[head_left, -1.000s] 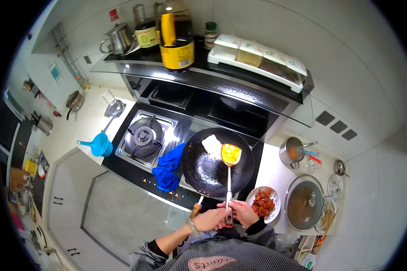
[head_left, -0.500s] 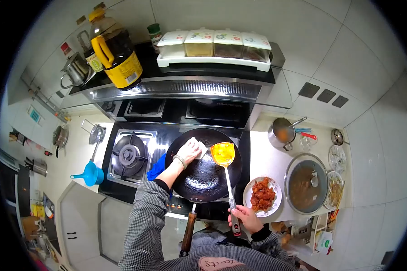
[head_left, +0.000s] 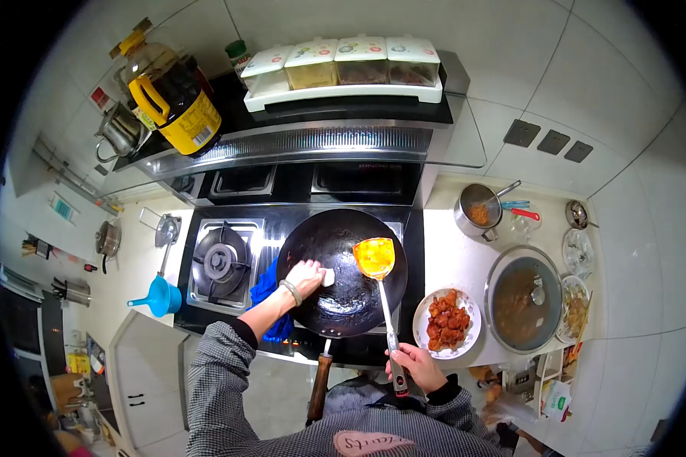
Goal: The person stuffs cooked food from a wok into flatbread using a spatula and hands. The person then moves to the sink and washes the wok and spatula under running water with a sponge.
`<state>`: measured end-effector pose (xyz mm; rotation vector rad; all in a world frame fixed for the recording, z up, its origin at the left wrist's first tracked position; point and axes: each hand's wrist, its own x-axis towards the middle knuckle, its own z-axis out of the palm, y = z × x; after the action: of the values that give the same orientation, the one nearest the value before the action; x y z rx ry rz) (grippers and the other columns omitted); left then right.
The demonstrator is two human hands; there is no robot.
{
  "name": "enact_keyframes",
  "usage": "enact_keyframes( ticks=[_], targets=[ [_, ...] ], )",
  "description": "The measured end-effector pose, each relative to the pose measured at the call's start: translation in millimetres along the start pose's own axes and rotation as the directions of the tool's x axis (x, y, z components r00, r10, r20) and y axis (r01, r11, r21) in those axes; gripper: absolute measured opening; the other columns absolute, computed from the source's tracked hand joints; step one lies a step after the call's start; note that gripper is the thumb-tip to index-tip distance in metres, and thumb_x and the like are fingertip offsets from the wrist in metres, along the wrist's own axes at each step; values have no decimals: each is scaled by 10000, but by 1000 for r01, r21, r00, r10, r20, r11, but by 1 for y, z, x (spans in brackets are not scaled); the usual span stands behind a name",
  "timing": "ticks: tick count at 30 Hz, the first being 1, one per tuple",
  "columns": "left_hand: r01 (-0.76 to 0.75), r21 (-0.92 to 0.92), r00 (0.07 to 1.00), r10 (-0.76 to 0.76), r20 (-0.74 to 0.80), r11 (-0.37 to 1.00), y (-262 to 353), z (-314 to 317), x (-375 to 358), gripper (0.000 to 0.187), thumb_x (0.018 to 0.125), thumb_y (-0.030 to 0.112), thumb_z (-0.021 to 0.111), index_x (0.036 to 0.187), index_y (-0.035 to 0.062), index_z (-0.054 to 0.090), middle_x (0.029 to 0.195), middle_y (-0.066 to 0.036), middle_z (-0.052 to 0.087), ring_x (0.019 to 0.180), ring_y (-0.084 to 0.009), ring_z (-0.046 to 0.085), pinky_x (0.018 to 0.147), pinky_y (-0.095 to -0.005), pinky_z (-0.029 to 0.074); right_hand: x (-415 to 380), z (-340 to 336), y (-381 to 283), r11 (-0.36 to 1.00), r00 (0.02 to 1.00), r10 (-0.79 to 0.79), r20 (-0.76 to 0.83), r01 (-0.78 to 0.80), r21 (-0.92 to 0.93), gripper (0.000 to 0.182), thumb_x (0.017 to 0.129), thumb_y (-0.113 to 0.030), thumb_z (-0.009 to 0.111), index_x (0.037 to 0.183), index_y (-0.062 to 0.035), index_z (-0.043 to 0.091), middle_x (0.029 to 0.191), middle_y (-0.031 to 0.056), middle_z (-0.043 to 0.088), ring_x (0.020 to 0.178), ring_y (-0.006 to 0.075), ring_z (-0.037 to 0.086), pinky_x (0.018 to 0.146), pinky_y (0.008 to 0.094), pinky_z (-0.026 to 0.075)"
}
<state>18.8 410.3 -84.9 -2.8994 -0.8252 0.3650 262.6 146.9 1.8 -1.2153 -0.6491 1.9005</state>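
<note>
My left hand (head_left: 305,279) is closed on a folded white paper towel (head_left: 328,277), low over the left inner side of the black wok (head_left: 347,236). Dark, shiny residue coats the wok's bottom. In my right hand (head_left: 415,367) is the grip of a wok spatula (head_left: 389,316), its blade over the right side of the wok and covered in orange-yellow sauce. The wok's wooden handle (head_left: 319,388) points toward my body. A blue cloth (head_left: 265,286) lies left of the wok, partly hidden by my left arm.
Right of the stove stand a plate of reddish-brown meat pieces (head_left: 448,324), a glass-lidded pan (head_left: 524,298) and a small steel pot (head_left: 478,212). An unused burner (head_left: 219,261) and a blue funnel (head_left: 160,300) are at left. Spice boxes (head_left: 343,68) line the shelf.
My left hand has moved down and left inside the wok with the paper towel. The spatula has stayed almost where it was. The whole view has shifted slightly.
</note>
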Motion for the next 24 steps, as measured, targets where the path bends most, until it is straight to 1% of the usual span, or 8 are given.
enact_keyframes(
  ticks=[2,3,8,12,17,21,23,24],
  targets=[
    [20,126,984,3,-180,992,-16,-14,8,213,798,147,472,931,23,584,867,-111,574,870,-252,560,772,-398,437,-1,1,-5,1000,1000,-7,-7,7,-29,280,941,-218,442,1042,35,507,778,67,608,654,106,576,602,221,467],
    [4,262,896,113,-430,965,-29,-2,13,219,783,134,479,944,22,577,838,-111,553,826,-260,541,768,-416,425,-2,1,-6,998,1000,-13,-14,13,-63,280,941,-219,442,1039,35,509,777,66,611,650,103,574,600,220,466],
    [174,496,956,-25,-292,851,-32,29,20,279,772,117,484,1000,-17,573,825,-115,541,774,-261,509,740,-443,408,-8,5,-10,999,1000,13,-5,-13,-49,286,942,-225,438,1038,34,511,767,61,608,674,98,574,609,218,459],
    [234,40,955,-237,177,971,5,27,2,217,775,121,520,907,3,644,1008,-165,591,946,-267,546,696,-414,429,-14,3,-10,999,1000,2,-1,-2,-40,288,940,-224,442,1046,35,509,768,63,606,669,103,577,604,217,460],
    [414,-441,887,-244,392,796,57,2,-8,141,714,121,586,754,0,645,786,-225,634,756,-360,636,713,-420,518,-19,0,-9,1000,1000,11,-23,-12,-20,291,941,-228,441,1051,33,508,773,60,600,671,104,570,612,218,457],
    [462,-649,887,-315,338,605,59,-11,-6,229,744,266,623,883,93,678,755,-149,650,714,-321,641,710,-393,523,-22,-4,-10,1000,1000,0,-23,0,-8,278,938,-211,437,1057,30,510,765,65,594,675,123,579,634,236,468],
    [434,-487,892,-439,110,758,39,-7,4,197,762,237,614,890,102,678,749,-156,648,732,-292,646,706,-397,520,-24,-6,-13,997,1000,-25,-4,24,-66,281,939,-215,437,1057,29,509,765,67,594,676,124,578,635,238,468],
    [490,-521,848,-520,102,699,27,12,7,176,755,224,612,864,100,675,744,-164,639,733,-306,637,697,-408,519,-25,-6,-13,998,1000,-10,-12,10,-54,286,938,-219,438,1057,31,509,766,67,595,677,124,578,635,239,467]
  ],
)
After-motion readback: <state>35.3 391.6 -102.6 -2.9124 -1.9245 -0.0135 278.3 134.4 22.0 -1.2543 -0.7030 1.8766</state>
